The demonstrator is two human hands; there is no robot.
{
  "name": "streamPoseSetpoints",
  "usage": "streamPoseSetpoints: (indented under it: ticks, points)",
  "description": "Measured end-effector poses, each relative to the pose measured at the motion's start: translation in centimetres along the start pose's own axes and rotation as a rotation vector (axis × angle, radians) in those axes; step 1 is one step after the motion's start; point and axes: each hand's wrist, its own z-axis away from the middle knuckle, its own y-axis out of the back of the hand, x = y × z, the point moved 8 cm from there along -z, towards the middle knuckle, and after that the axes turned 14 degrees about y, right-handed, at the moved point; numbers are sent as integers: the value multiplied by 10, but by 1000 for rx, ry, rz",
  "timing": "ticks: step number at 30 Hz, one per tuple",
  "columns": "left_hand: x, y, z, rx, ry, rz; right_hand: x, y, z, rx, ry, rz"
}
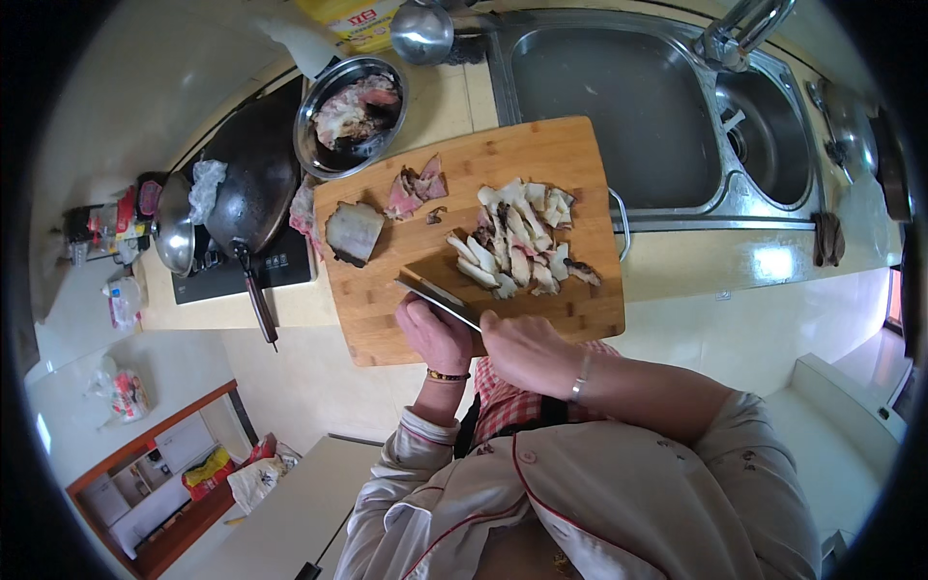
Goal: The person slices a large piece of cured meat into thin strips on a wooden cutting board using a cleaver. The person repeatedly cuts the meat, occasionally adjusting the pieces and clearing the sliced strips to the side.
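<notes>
A wooden cutting board [406, 341] lies across the counter edge in front of me. My right hand [523, 349] grips a knife at its near end, low on the board. The knife's blade [438, 301] slants up to the left. Against the blade's near side rests my left hand [435, 337]; what its fingers hold there is hidden. Beyond the knife lies a heap of sliced meat strips [518, 239]. A pale block of meat with a dark rind [355, 232] sits at the board's left, with thin pink meat pieces [418, 188] and a small dark scrap [436, 214] nearby.
A steel bowl [301, 138] holding a large piece of meat stands behind the board's left corner. Left of it, a dark wok [250, 188] sits on a black cooktop [290, 268], its handle pointing towards me. A steel double sink [616, 116] with a faucet [732, 43] lies behind and right.
</notes>
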Motion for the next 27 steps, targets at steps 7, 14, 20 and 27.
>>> streamPoseSetpoints:
  ticks: [7,14,20,27]
  points:
    - [-5,3,0,45,7,69,7,2,24,-82,-95,38]
    - [-7,0,0,22,58,10,6,1,4,-59,-46,28]
    - [-13,5,-2,18,95,6,-5,5,-40,42,6,77]
    - [-15,10,-3,52,62,92,24,35,29,20,-200,-5]
